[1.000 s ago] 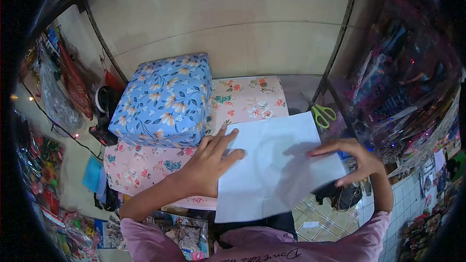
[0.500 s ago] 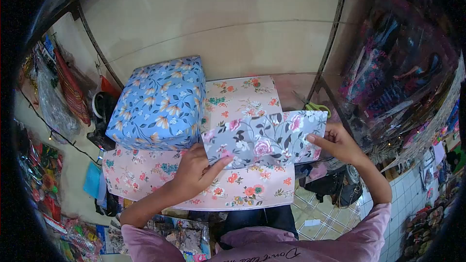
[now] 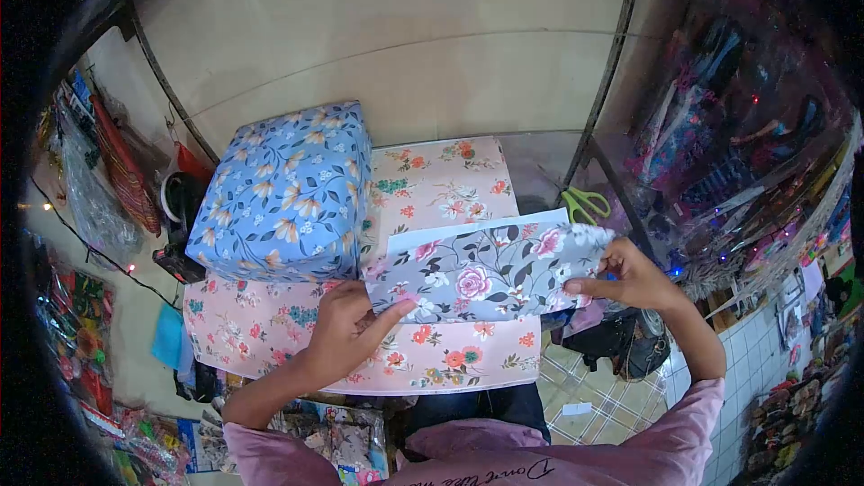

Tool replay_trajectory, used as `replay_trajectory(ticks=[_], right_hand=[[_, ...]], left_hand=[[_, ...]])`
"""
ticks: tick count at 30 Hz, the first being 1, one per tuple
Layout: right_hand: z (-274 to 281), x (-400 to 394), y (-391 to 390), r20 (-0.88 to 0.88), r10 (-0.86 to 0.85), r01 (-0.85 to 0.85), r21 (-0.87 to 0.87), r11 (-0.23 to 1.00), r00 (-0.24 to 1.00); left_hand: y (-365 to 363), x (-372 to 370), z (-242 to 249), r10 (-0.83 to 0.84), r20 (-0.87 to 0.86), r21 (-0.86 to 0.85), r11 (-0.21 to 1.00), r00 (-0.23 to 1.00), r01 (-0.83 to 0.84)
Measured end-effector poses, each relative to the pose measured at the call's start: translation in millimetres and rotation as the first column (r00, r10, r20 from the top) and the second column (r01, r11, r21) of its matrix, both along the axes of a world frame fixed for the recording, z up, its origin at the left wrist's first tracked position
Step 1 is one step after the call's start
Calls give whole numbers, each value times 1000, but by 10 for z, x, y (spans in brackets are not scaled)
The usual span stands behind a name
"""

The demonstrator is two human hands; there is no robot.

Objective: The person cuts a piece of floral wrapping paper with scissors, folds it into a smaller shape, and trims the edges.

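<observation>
A strip of grey floral wrapping paper [image 3: 486, 272] is stretched between my hands, its white back showing along the upper edge. My left hand [image 3: 353, 322] pinches the left end, thumb on top. At the other end my right hand [image 3: 634, 277] grips the paper with the thumb in front and fingers behind. Underneath lies a pink floral sheet [image 3: 270, 315] on the table. A box wrapped in blue floral paper [image 3: 283, 189] sits on that sheet at the left, close to my left hand. Green-handled scissors [image 3: 587, 205] lie beyond the strip, their blades hard to make out.
A black tape dispenser-like object [image 3: 178, 225] stands left of the box. A pale wall panel [image 3: 405, 54] rises behind the table. Plastic-wrapped goods [image 3: 720, 126] hang at the right, and a black bag [image 3: 639, 342] is below the table's right side.
The grey strip has tilted and dropped slightly, so its white back edge now shows. Both hands keep hold of it. The whole view has shifted a little to the left.
</observation>
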State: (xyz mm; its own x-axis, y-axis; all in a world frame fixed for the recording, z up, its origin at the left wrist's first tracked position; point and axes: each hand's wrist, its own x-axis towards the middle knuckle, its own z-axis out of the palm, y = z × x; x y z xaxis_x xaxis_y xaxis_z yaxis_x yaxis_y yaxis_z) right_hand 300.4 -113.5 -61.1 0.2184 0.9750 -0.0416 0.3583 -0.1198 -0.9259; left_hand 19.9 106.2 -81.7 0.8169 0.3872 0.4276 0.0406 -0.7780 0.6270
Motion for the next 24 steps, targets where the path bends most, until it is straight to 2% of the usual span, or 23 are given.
replay_trajectory(ticks=[2,5,8,11,14,17,20,23,24], right_hand=[[47,-61,54,-69,-46,45,-18,999,997],[34,-18,117,11,-45,46,-21,999,999],[0,-106,197,-172,-152,172,111,979,973],[108,-193,209,-71,-217,224,115,968,974],[100,-219,188,120,-256,241,127,962,959],[31,-190,225,525,-303,83,400,913,795],[-75,-80,281,393,-209,29,418,908,896],[-81,-115,299,472,-273,88,377,922,838],[-61,-118,304,447,-282,127,345,930,849]], left_hand=[[21,-15,-16,27,-38,-13,1000,999,-27],[-11,57,39,81,-21,-11,997,996,-81],[-115,96,39,212,43,41,976,976,-214],[-109,97,128,171,-6,253,954,985,-164],[-136,119,234,92,-97,416,909,991,-43],[-140,126,190,109,-214,409,912,971,-12],[-109,124,155,149,-228,548,837,962,0],[-97,92,54,191,-251,637,771,949,13],[-106,86,50,205,-256,661,750,945,16]])
